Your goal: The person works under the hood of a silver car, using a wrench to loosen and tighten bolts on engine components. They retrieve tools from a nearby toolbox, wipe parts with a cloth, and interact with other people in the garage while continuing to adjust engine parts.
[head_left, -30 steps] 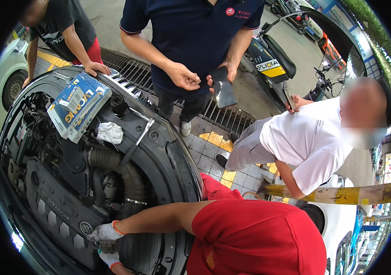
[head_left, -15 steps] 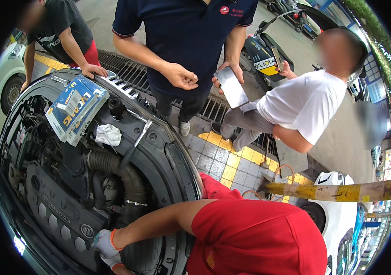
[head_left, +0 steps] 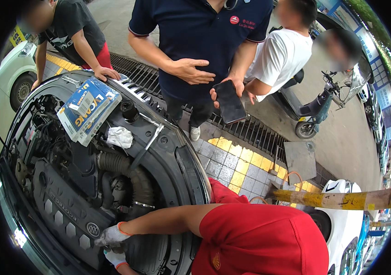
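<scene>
Both my gloved hands are close together over the black engine cover (head_left: pixel 69 220), beside its round emblem. My right hand (head_left: pixel 114 236) reaches in from the right under a red sleeve. Its grey-white glove has an orange cuff, and the fingers are bunched. Just below it is my left hand (head_left: pixel 115 257), partly cut off by the lower edge, with its fingers curled in. A small dark patch shows between the gloves; whatever they grip cannot be made out. A ribbed air intake hose (head_left: pixel 133 176) runs beyond my right forearm.
Blue-and-white boxes (head_left: pixel 85 112), a black cylindrical part (head_left: pixel 129 111), a white crumpled cloth (head_left: pixel 119 137) and a silver ratchet-like tool (head_left: pixel 155 135) lie on the car's front. A person holds a phone (head_left: pixel 230 103); another leans at the left. A yellow-striped bar (head_left: pixel 342 199) crosses at right.
My view has shifted slightly, so the car sits further right. My hands have turned a little at the emblem. The phone holder's free hand has opened out. The person in white has moved back.
</scene>
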Demonstrator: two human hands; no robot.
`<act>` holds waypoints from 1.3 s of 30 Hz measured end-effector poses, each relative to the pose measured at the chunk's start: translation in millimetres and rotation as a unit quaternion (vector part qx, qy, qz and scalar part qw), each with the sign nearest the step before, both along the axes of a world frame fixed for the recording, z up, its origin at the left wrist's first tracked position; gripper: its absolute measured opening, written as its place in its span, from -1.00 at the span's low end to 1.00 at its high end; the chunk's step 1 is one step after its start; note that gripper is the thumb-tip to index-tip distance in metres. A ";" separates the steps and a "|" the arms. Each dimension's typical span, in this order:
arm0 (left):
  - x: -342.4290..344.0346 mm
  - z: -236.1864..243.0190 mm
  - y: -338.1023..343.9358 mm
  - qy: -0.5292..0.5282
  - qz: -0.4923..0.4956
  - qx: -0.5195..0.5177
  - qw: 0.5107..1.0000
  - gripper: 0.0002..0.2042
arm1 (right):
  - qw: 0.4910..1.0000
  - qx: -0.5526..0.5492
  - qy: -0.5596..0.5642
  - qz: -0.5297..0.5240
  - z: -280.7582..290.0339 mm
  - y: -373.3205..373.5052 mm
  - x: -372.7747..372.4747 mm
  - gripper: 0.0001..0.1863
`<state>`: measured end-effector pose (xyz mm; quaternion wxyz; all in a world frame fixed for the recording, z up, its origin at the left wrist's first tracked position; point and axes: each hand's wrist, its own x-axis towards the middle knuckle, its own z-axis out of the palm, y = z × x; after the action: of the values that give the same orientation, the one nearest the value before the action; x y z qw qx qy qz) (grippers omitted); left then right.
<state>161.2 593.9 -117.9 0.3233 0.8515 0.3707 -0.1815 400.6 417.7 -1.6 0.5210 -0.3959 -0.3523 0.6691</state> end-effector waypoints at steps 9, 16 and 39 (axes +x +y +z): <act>-26.0 -2.5 -6.0 0.100 -0.062 0.168 0.979 -0.54 | 0.827 0.202 -0.483 -0.205 14.3 11.5 -48.6 -0.73; -37.8 -8.5 -5.6 -0.406 0.300 -0.544 0.671 -0.71 | 0.996 0.080 -0.009 -0.047 21.8 -23.0 -19.0 -0.56; -34.5 -48.2 24.0 -0.348 0.374 -0.508 0.694 -0.66 | 0.997 -0.051 0.041 0.027 14.1 -7.3 -11.1 -0.42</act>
<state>126.7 617.9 -166.1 0.8535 0.3510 0.3710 0.1030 389.5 410.4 12.5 0.4954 -0.3846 -0.3065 0.7160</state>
